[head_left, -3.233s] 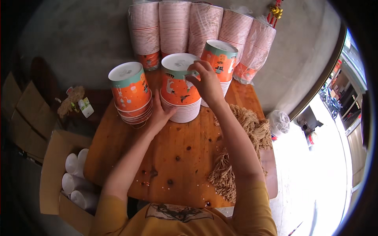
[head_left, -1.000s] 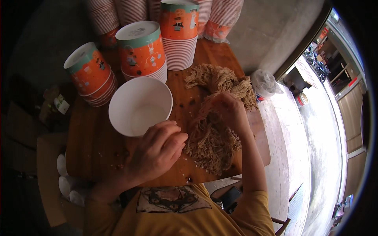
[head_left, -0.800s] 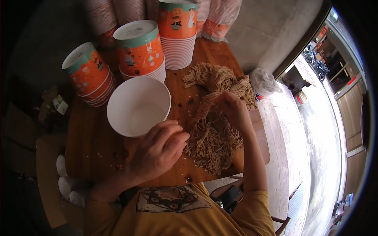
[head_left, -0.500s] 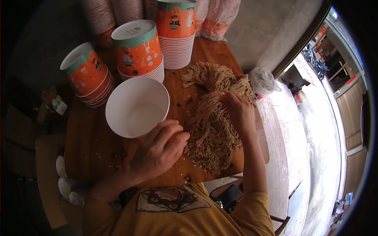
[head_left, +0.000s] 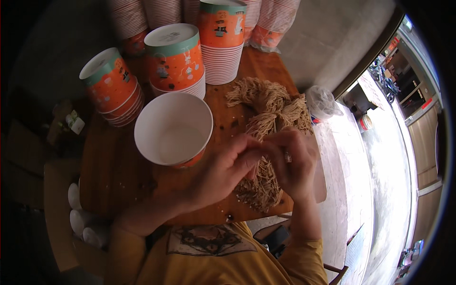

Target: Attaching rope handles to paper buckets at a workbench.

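Over a heap of tan stringy strands (head_left: pixel 270 102), my two hands meet with their fingertips together. My left hand (head_left: pixel 232 164) reaches in from the left, its fingers closed in a pinch. My right hand (head_left: pixel 292 164) is curled shut against the left fingertips. What lies between the fingers, if anything, is too small and hidden to make out. The hands cover the middle of the heap. To the left of them stands a large white-lined paper tub (head_left: pixel 173 128), its mouth up, with no hand on it.
Behind the tub, upside-down stacks of orange and green paper tubs (head_left: pixel 173 61) stand on the wooden table (head_left: pixel 114 175). More bagged stacks (head_left: pixel 273 28) line the wall. A clear plastic bag (head_left: pixel 323 102) sits beyond the right edge. A cardboard box (head_left: pixel 59 213) is at lower left.
My left hand has moved right, away from beside the tub, to meet my right hand. My right hand has come lower and nearer to me over the strands.
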The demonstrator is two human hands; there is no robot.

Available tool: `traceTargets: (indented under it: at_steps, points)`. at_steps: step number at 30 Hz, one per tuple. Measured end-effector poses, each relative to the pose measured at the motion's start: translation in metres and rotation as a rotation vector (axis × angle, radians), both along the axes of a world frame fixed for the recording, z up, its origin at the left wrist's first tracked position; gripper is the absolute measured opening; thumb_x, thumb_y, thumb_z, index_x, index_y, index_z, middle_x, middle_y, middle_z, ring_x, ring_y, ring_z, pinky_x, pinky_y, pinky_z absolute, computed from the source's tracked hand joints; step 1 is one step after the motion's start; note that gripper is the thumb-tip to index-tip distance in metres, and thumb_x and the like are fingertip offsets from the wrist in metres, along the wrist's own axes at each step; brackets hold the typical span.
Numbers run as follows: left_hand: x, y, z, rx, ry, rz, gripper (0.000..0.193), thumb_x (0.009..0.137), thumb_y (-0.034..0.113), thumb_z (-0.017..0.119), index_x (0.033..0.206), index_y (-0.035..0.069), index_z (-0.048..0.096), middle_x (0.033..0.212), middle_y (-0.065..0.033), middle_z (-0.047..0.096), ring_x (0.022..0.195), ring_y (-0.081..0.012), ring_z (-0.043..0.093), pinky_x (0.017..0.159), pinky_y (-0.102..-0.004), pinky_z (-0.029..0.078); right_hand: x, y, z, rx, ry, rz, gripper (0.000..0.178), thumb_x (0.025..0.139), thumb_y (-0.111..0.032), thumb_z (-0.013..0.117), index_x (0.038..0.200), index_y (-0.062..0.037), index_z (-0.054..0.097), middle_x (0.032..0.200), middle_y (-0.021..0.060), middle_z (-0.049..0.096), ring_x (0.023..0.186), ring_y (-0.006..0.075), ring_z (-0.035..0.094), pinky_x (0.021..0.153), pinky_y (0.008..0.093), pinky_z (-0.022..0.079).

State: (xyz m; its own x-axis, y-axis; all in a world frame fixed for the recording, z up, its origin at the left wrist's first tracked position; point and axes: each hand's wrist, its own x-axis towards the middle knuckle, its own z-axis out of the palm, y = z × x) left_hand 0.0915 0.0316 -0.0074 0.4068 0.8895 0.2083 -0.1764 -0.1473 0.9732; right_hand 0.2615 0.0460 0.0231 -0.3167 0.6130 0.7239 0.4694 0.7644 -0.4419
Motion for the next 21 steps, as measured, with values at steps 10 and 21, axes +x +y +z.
traceTargets:
  at_steps: [10, 21]
  points:
    - [-0.065, -0.061, -0.063, -0.080, 0.491, 0.124, 0.009, 0.094, 0.016, 0.062, 0.096, 0.007, 0.061, 0.078, -0.0084, 0.064, 0.066, -0.0171, 0.062, 0.060, -0.0300, 0.048, 0.037, 0.003, -0.078, -0.369, -0.161, -0.195, 0.004, 0.089, -0.007, 0.061, 0.092, -0.0074, 0.059, 0.083, 0.0090, 0.062, 0.075, 0.0282, 0.062, 0.062, 0.0368, 0.050]
    - [-0.067, -0.056, -0.019, 0.552, 0.775, 0.380, 0.015, 0.088, 0.000, 0.062, 0.102, 0.004, 0.056, 0.087, -0.0119, 0.064, 0.077, -0.0310, 0.064, 0.067, -0.0375, 0.052, -0.059, -0.040, -0.060, -0.629, 0.129, 0.362, 0.044, 0.086, -0.012, 0.071, 0.126, -0.0047, 0.055, 0.094, 0.0120, 0.067, 0.078, 0.0203, 0.068, 0.064, 0.0304, 0.054]
